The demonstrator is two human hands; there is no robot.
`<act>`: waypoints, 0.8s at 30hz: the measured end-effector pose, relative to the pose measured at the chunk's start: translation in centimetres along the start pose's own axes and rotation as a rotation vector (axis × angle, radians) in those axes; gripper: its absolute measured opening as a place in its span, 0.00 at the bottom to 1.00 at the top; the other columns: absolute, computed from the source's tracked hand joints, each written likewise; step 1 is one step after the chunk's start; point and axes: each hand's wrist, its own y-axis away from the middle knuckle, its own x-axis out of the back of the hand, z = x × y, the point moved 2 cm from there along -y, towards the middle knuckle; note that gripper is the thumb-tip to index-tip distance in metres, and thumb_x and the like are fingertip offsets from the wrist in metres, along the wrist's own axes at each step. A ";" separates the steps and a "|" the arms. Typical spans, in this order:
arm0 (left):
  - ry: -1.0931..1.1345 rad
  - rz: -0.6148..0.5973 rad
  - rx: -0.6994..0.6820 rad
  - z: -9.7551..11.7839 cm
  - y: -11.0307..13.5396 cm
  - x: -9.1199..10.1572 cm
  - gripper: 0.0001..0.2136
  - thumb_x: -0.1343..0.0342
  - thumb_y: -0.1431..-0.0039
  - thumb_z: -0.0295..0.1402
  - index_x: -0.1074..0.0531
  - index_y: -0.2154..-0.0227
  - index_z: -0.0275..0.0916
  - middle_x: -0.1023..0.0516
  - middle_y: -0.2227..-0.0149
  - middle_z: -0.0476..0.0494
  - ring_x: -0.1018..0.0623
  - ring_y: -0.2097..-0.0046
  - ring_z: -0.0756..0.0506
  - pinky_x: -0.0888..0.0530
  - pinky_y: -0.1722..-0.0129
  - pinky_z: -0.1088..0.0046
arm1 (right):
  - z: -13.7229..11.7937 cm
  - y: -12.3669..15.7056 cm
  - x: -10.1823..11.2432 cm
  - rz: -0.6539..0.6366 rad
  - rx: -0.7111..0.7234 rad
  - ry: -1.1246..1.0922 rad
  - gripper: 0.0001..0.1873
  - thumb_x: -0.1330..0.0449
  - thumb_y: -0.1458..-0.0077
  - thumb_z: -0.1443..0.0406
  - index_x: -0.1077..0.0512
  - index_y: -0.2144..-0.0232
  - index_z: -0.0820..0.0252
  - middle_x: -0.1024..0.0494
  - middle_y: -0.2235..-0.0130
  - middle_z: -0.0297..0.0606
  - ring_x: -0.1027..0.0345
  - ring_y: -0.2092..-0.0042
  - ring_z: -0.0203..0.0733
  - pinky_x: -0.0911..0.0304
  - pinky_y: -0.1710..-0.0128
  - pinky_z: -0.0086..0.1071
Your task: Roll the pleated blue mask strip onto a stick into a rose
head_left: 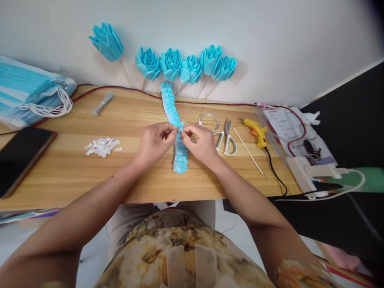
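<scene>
Nearest: patterned shirt (144, 256), below worktop (135, 188) edge. Beyond, mid-worktop: row of folded blue pieces (169, 104), aligned front to back along its long axis, far end slanting left toward blue flowers (171, 66) by the wall. Over the row: small blue piece (181, 126), pinched at thumb and fingertips by left hand (156, 142) and right hand (201, 142), barely parted; joined to row or loose, cannot tell.

Bare table (129, 116) opens at 10 o'clock from the left hand (154, 141); scissors (227, 130) obstruct the right hand's (201, 142) 3 o'clock; the blue strip (169, 106) blocks 12 between them.
</scene>
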 end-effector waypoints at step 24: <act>0.409 0.058 0.247 -0.5 -0.8 0.5 0.08 0.39 0.42 0.38 0.27 0.64 0.41 0.33 0.78 0.54 0.36 0.76 0.51 0.39 0.75 0.74 | -0.4 -0.2 0.7 -0.051 -0.171 -0.250 0.12 0.41 0.41 0.57 0.27 0.73 0.56 0.22 0.73 0.33 0.33 0.70 0.37 0.37 0.65 0.33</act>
